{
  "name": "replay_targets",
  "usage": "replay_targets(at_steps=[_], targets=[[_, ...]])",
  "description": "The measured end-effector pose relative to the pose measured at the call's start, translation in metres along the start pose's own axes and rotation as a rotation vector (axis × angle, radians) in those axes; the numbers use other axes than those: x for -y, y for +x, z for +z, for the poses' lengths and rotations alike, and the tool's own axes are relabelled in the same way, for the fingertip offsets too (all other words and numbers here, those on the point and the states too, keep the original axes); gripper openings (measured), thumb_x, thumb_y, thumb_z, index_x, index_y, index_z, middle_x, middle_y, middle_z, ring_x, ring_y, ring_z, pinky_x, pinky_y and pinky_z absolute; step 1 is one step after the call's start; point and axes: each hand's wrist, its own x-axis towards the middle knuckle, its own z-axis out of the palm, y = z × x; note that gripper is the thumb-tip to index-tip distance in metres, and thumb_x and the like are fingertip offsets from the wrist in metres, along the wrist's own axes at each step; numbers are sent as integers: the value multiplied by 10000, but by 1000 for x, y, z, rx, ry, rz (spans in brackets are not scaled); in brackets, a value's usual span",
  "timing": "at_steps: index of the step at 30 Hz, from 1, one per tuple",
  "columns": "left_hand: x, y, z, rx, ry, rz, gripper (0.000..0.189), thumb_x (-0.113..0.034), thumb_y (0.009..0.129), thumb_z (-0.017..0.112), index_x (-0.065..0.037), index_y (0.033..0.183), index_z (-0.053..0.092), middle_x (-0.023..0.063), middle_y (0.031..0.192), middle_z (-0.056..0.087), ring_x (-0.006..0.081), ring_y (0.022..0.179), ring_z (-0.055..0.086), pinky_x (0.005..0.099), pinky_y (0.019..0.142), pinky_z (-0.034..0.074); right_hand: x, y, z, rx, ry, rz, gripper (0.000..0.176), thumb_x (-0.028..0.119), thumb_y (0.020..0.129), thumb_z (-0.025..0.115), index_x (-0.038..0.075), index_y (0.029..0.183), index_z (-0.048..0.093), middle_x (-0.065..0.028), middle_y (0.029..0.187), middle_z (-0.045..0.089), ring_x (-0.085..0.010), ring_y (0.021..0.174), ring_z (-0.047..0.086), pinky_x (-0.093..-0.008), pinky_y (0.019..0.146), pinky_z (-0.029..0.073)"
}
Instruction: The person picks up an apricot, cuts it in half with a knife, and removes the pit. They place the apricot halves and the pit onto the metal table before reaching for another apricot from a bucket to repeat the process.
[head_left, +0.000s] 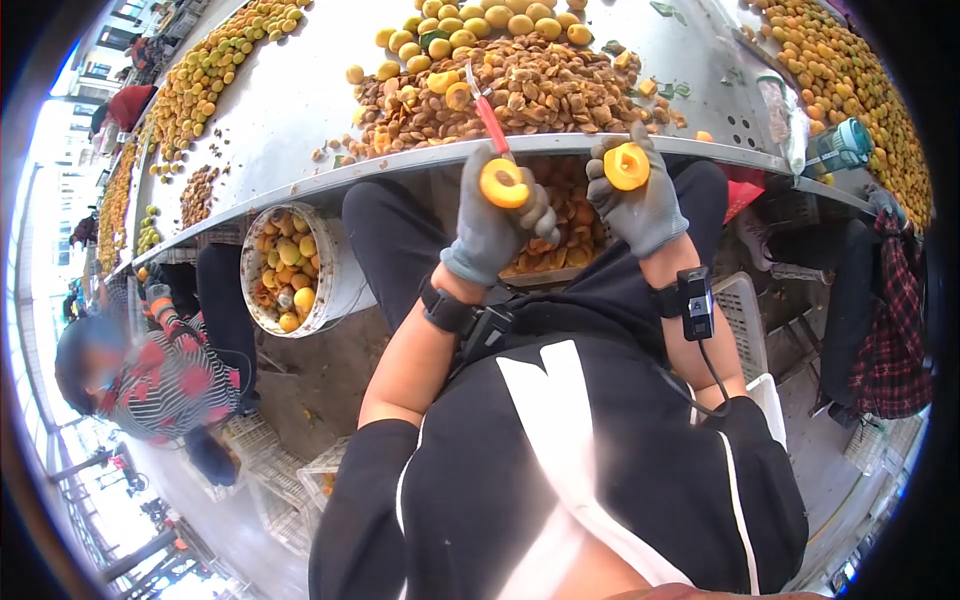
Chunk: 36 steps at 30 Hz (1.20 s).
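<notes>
Left grey-gloved hand [497,222] is gripping red-handled metal knife [488,117], orange fruit half [504,184]; right grey-gloved hand [643,208] is pinching second orange half [626,167], both sitting by silver metal table's [300,95] near edge.

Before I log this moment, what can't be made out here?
All in the head view:
- Lower end of the red-handled knife: behind the left hand and its apricot half.
- Lower fruit in the white bucket: under the top layer.
- Far side of the fruit pile below the table: behind the table's edge.
- Distant left background: blurred, small.
</notes>
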Motion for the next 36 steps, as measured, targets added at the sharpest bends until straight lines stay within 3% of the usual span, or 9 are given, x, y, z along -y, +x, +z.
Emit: replay_targets(at_steps=[8,18,22,24,27,28,31,32,36], targets=[[-3,-10,-31,-4,-101,42,594,-629,925,258,-144,597,359,6,544,295,176,542,335,336,579,339,7,-25,-20,-61,-194,-46,256,126,984,499,8,1206,547,-126,1074,613,-190,840,608,-236,613,510],[-1,3,-32,-13,-126,25,588,-624,926,255,-145,599,352,-6,542,279,169,546,331,328,585,331,8,-78,-56,-217,-352,-121,263,139,964,534,23,1201,537,-87,970,608,-159,744,598,-201,530,470],[0,0,-34,18,-109,64,606,-627,928,237,-134,603,373,12,544,311,184,553,362,340,589,359,-33,-35,-53,-206,-627,0,376,205,973,553,14,1291,494,-118,1138,603,-201,991,614,-305,849,520],[-3,-4,-34,20,-23,81,635,-635,931,215,-119,609,396,36,549,353,210,563,406,355,586,384,-45,-19,-51,-151,-1141,-191,521,255,958,597,4,1380,422,-137,1328,512,-221,1220,502,-334,1050,393],[-1,-5,-27,-73,39,49,668,-652,931,181,-115,599,401,43,531,357,209,553,407,331,584,390,-58,-10,-6,45,-1106,-200,648,265,916,661,5,1429,362,-130,1420,431,-213,1303,414,-330,1093,330],[0,0,-44,190,-28,76,654,-616,965,229,-89,736,542,56,651,506,195,646,512,340,650,465,-65,-5,-1,47,-1110,-199,648,265,916,661,5,1429,362,-130,1420,431,-213,1303,414,-330,1093,330],[28,15,-40,-217,-64,238,563,-554,992,321,-66,1001,602,64,890,606,166,819,591,332,773,513,-77,5,8,261,-1471,-327,659,219,859,726,28,1401,403,-115,1394,458,-199,1268,450,-326,1069,358],[24,10,-49,-57,26,209,517,-503,1004,380,-54,1197,550,62,1081,597,153,960,599,319,854,513,-81,9,0,218,-1372,-321,611,212,867,718,29,1374,431,-113,1347,501,-199,1237,481,-321,1051,377],[18,8,-49,-126,65,-25,557,-539,1003,343,-56,1159,572,54,1012,615,146,894,604,290,795,515,-64,2,17,-109,-1005,12,489,228,910,672,17,1312,491,-116,1163,623,-202,1103,577,-326,990,436]])
